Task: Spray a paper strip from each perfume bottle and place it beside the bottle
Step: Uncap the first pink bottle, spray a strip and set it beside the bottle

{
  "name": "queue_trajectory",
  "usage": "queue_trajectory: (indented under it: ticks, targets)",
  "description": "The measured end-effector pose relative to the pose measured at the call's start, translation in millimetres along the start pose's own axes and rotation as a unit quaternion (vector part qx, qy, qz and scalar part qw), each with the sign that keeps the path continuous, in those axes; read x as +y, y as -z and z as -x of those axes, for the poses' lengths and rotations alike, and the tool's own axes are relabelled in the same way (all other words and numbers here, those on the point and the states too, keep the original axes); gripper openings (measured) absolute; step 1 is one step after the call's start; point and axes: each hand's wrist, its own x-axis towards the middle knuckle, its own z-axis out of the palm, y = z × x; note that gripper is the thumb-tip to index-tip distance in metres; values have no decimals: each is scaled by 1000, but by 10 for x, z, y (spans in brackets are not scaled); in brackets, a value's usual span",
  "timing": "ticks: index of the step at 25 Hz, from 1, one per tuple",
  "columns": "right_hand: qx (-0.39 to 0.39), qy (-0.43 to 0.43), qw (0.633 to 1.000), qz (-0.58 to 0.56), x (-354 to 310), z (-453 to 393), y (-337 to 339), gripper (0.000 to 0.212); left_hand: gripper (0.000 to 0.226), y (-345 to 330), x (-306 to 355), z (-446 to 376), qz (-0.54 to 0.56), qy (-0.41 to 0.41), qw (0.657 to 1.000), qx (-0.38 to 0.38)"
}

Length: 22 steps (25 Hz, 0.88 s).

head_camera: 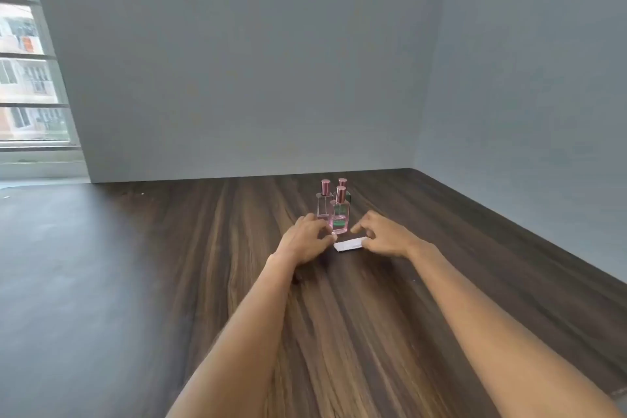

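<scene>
Three small clear perfume bottles with rose-coloured caps stand close together on the dark wooden floor. The nearest bottle (340,219) holds pink liquid and has a green label. A second bottle (324,202) stands behind it to the left, and a third (342,187) is partly hidden at the back. A small stack of white paper strips (349,244) lies flat just in front of the nearest bottle. My left hand (304,241) hovers to the left of the strips, fingers curled and apart. My right hand (385,236) touches the strips' right end with spread fingers.
The wood-grain floor (339,332) stretches toward me. Grey walls (254,78) meet in a corner behind and to the right of the bottles. A window (27,78) stands at the far left.
</scene>
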Motion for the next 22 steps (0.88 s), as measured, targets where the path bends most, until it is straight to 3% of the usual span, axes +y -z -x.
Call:
queue_trajectory:
  ticks: [4, 9, 12, 15, 18, 22]
  targets:
    - [-57, -33, 998, -12, 124, -59, 1, 30, 40, -47, 5, -76, -49, -30, 997, -43]
    - [-67, -30, 994, -80, 81, -119, 62, 26, 38, -91, -71, -164, -16, -15, 997, -69]
    - [-59, -44, 985, -154, 38, -83, 97, 25, 28, -109, -95, -170, 166, 11, 985, -46]
    - [1, -44, 977, -210, 6, -23, 134, 18, 17, -69, -12, -104, 356, 54, 932, -35]
    - [2, -51, 977, -207, 6, 58, 150, 14, 20, -73, 105, -74, 399, 81, 913, -22]
    - [28, -41, 991, -124, 38, 112, 132, 18, 30, -163, 209, -122, 362, 87, 928, -27]
